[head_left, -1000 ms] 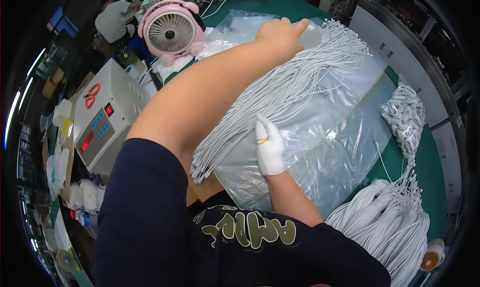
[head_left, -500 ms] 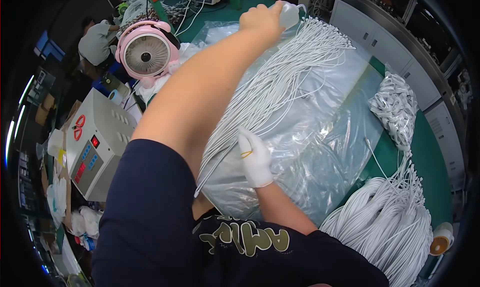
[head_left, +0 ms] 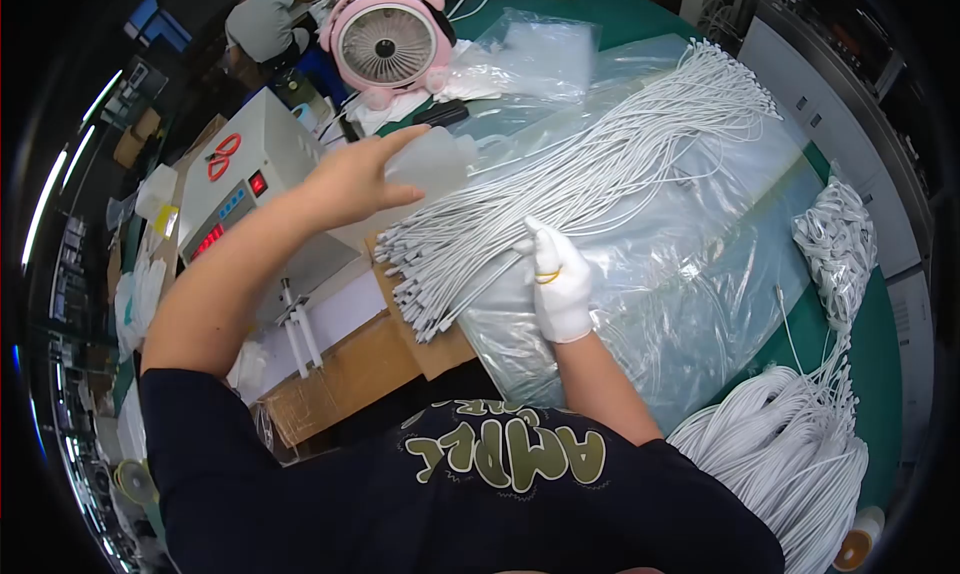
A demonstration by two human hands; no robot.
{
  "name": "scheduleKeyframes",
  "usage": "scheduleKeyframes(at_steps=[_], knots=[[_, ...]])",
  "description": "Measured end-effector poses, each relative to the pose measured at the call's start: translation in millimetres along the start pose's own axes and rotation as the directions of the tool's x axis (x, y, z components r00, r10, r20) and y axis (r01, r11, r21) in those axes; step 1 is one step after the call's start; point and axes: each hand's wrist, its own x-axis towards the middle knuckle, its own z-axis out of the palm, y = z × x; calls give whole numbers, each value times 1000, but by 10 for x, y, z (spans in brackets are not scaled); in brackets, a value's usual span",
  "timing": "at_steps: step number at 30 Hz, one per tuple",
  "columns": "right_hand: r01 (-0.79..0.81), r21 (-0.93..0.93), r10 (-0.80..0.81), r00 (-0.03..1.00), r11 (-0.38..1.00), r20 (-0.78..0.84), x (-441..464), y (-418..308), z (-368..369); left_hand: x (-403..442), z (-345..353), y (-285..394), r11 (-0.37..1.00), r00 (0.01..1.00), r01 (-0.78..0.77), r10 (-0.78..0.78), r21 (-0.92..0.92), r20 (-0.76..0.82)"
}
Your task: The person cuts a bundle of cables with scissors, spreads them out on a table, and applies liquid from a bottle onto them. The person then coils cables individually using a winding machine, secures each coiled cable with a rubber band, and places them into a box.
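Observation:
A translucent white bottle (head_left: 432, 164) with a thin spout pointing right is gripped in my bare left hand (head_left: 350, 182), over the left part of a long bundle of white cables (head_left: 590, 159). The cables lie diagonally across clear plastic sheeting (head_left: 660, 304), their near ends over a cardboard edge. My right hand (head_left: 562, 286), in a white glove with a yellow band on one finger, is closed at the bundle's lower edge. Whatever its fingers pinch is too small to make out.
A pink fan (head_left: 385, 49) stands at the upper left, near a grey control box (head_left: 265, 174). Bagged white parts (head_left: 835, 239) and a coiled cable bundle (head_left: 780, 454) lie on the right. Another person (head_left: 268, 22) sits at the far upper left.
My left hand has brought the bottle from the bundle's far end back to its near left end. My right hand remains at the bundle's lower edge. The camera view has shifted.

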Motion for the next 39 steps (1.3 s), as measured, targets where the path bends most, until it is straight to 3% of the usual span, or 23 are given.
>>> scheduleKeyframes(at_steps=[4,6,7,8,9,10,11,13,15,17,20,22,24,25,26,28,29,30,31,33,34,37,39], knots=[[129,105,-124,991,986,-54,-8,-449,-139,-111,739,-161,832,972,10,-139,-554,-191],[274,107,-266,961,956,-78,-96,-665,-212,60,1137,83,409,977,-20,-184,-913,-104],[347,110,-339,937,932,-82,-143,-741,-217,26,1030,499,292,978,-8,-196,-956,-68],[389,126,-377,920,913,-107,-194,-786,-197,310,1539,484,217,979,-143,-113,-966,-170],[427,140,-412,903,893,-124,-254,-817,-176,307,1526,872,206,975,-128,-151,-970,-161],[463,83,-453,884,882,-117,-331,-861,-167,422,1735,1107,271,954,-249,-95,-930,-283],[499,27,-493,863,866,-109,-407,-906,-158,429,1812,1429,72,936,-348,-34,-935,-351],[608,-196,-626,779,769,-38,-491,-973,-176,367,1920,1930,183,863,-500,19,-846,-506],[750,-332,-783,619,571,52,-440,-887,-257,323,2132,2306,203,825,-564,101,-801,-555],[766,-404,-819,570,501,66,-463,-834,-273,310,2360,2476,220,802,-597,180,-771,-570],[660,-302,-681,731,688,44,-585,-859,-125,211,2645,2392,250,764,-643,285,-724,-579],[606,-103,-578,788,789,212,-582,-916,-32,9,2723,2077,281,721,-690,343,-667,-602],[595,-135,-529,780,792,335,-475,-862,116,-398,2693,1579,411,704,-710,403,-572,-584],[614,-196,-519,767,765,378,-403,-792,208,-747,2578,1274,551,737,-672,429,-494,-522],[538,-281,-390,808,795,443,-376,-724,251,-1097,2459,968,672,765,-631,453,-389,-458],[555,-532,-255,806,640,533,-338,-396,269,-1726,2526,367,716,742,-593,308,-368,-596],[579,-612,-199,794,539,575,-250,-172,329,-2057,2589,59,803,857,-434,228,-408,-463],[607,-642,-178,777,468,604,-161,68,346,-2366,2721,-210,831,838,-351,74,-431,-540],[664,-662,-150,737,349,659,-104,151,446,-2731,2615,-437,866,901,-132,-97,-482,-423],[712,-702,-101,700,19,707,101,379,618,-3238,2701,-841,817,785,73,-401,-572,-472],[702,-712,-90,708,-22,701,232,430,783,-3402,2649,-995,793,698,174,-517,-584,-495],[662,-742,-31,744,-111,668,494,501,1112,-3539,2529,-1426,515,498,335,-808,-789,-316],[624,-777,-9,779,-86,627,609,488,1285,-3398,2496,-1710,574,461,333,-791,-748,-402]])
